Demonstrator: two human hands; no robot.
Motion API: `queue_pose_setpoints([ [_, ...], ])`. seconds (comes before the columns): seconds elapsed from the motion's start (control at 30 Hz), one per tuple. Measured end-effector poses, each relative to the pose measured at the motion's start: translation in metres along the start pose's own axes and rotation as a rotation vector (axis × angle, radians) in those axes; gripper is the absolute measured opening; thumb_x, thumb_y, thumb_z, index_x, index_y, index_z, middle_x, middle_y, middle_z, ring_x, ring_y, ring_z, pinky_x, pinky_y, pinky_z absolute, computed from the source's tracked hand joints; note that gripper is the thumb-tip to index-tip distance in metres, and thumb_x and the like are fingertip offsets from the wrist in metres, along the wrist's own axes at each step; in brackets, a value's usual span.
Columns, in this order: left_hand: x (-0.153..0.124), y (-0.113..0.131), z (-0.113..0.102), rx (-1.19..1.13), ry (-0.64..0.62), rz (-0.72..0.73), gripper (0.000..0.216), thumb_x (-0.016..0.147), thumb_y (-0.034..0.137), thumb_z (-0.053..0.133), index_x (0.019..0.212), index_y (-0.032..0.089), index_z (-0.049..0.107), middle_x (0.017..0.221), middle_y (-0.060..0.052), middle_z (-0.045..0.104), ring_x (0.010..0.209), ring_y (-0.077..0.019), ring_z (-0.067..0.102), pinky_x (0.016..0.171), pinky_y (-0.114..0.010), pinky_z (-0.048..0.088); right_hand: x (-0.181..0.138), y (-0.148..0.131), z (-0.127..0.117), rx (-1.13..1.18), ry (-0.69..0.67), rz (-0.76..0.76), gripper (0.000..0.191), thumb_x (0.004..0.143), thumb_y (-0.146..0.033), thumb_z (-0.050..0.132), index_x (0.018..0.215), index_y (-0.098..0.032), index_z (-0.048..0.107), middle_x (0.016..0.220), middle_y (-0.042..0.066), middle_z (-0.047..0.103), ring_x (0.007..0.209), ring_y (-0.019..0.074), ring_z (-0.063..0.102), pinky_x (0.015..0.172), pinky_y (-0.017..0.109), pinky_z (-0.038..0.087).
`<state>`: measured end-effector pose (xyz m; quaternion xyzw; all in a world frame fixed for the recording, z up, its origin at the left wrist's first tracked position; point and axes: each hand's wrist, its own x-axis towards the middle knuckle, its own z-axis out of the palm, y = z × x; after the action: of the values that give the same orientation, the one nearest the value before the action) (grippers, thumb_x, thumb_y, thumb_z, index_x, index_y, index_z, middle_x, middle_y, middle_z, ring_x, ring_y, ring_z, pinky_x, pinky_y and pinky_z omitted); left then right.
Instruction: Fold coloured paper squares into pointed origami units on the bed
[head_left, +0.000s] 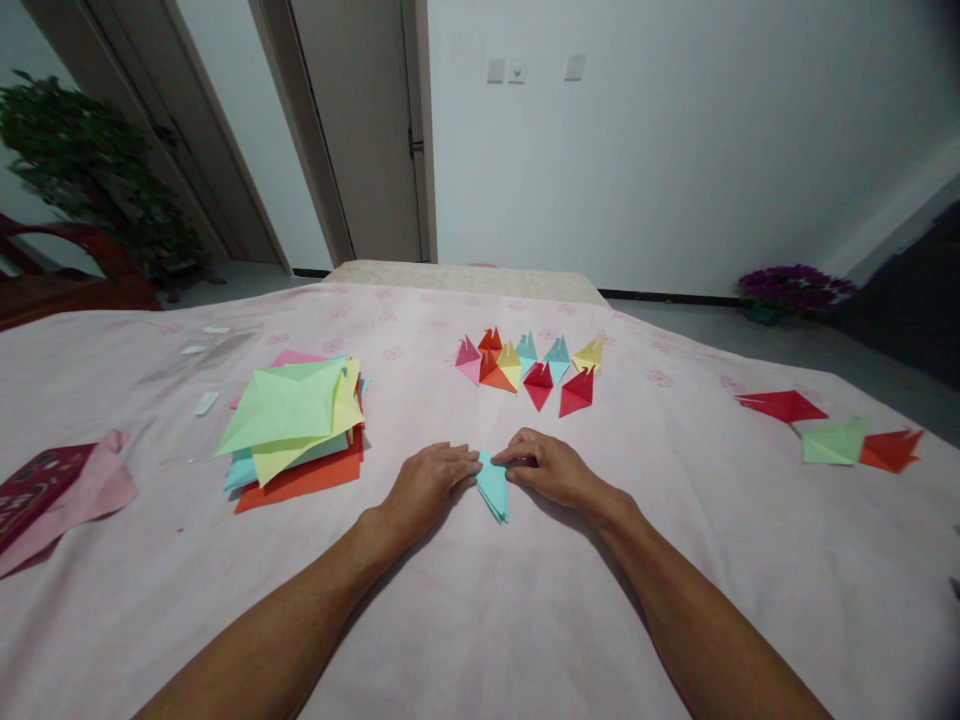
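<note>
A light blue folded paper [493, 490] lies on the tablecloth between my hands, narrow and pointed toward me. My left hand [435, 480] rests on the cloth with its fingers together, fingertips on the paper's left edge. On the other side, my right hand [547, 465] pinches the paper's upper right corner between thumb and forefinger. Beyond my hands stand several folded paper cranes [538, 385] in pink, orange, yellow, blue and red. To the left is a loose stack of coloured paper squares [281, 405], with light green on top.
A pink flowered tablecloth [420, 620] covers the table. At the right lie a red folded paper [784, 405], a green one [834, 442] and an orange one [891, 450]. A dark red packet [45, 485] lies on pink cloth or paper at far left, near small white slips [205, 403].
</note>
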<state>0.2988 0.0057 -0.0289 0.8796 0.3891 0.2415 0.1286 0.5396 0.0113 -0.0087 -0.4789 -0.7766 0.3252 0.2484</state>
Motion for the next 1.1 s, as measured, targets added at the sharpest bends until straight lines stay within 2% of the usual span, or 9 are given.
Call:
queue_pose_setpoints([
  [0.23,0.001,0.002,-0.002,0.011,-0.005,0.029,0.021,0.094,0.025,0.057,0.110,0.026,0.071,0.120,-0.006,0.071,0.114,-0.0249,0.065,0.105,-0.049,0.043,0.001,0.001,0.000,-0.048,0.013,-0.013,0.018,0.086,-0.027,0.063,0.097,-0.029,0.076,0.092,-0.001,0.065,0.084,0.0148,0.062,0.074,0.026,0.044],
  [0.5,0.002,0.001,-0.006,-0.018,-0.005,0.061,0.019,0.090,0.034,0.063,0.106,0.027,0.072,0.116,-0.004,0.073,0.111,-0.0224,0.066,0.105,-0.048,0.041,0.001,0.000,0.003,-0.128,0.048,-0.020,0.016,0.089,-0.029,0.061,0.094,-0.028,0.076,0.093,-0.001,0.068,0.086,0.0147,0.063,0.075,0.026,0.043],
  [0.63,0.002,0.001,-0.003,-0.005,0.012,0.019,0.015,0.092,0.031,0.061,0.102,0.027,0.072,0.115,-0.004,0.073,0.109,-0.0212,0.066,0.105,-0.047,0.041,0.001,-0.001,0.004,-0.146,0.051,0.001,0.015,0.087,-0.027,0.063,0.094,-0.030,0.075,0.094,-0.002,0.067,0.086,0.0142,0.063,0.074,0.025,0.042],
  [0.77,0.004,0.006,-0.001,0.012,0.034,-0.031,0.015,0.094,0.024,0.055,0.101,0.026,0.068,0.106,-0.002,0.074,0.099,-0.0189,0.068,0.105,-0.044,0.041,0.001,-0.006,0.007,-0.212,0.091,0.068,0.012,0.085,-0.027,0.065,0.093,-0.029,0.074,0.094,-0.003,0.067,0.086,0.0139,0.062,0.071,0.025,0.040],
  [0.97,0.009,0.017,0.000,0.102,0.094,-0.145,0.005,0.090,0.023,0.059,0.090,0.021,0.063,0.096,-0.003,0.069,0.093,-0.0204,0.063,0.105,-0.045,0.039,0.002,-0.018,0.013,-0.347,0.140,0.131,0.011,0.089,-0.031,0.059,0.088,-0.024,0.067,0.092,-0.002,0.063,0.080,0.0127,0.060,0.066,0.024,0.035],
  [1.1,0.011,0.020,-0.001,0.176,0.118,-0.198,0.008,0.087,0.025,0.063,0.082,0.020,0.059,0.094,-0.004,0.065,0.093,-0.0219,0.061,0.102,-0.047,0.039,0.001,-0.023,0.016,-0.455,0.162,0.150,0.012,0.092,-0.031,0.056,0.087,-0.023,0.063,0.091,-0.001,0.060,0.078,0.0123,0.058,0.063,0.025,0.031],
])
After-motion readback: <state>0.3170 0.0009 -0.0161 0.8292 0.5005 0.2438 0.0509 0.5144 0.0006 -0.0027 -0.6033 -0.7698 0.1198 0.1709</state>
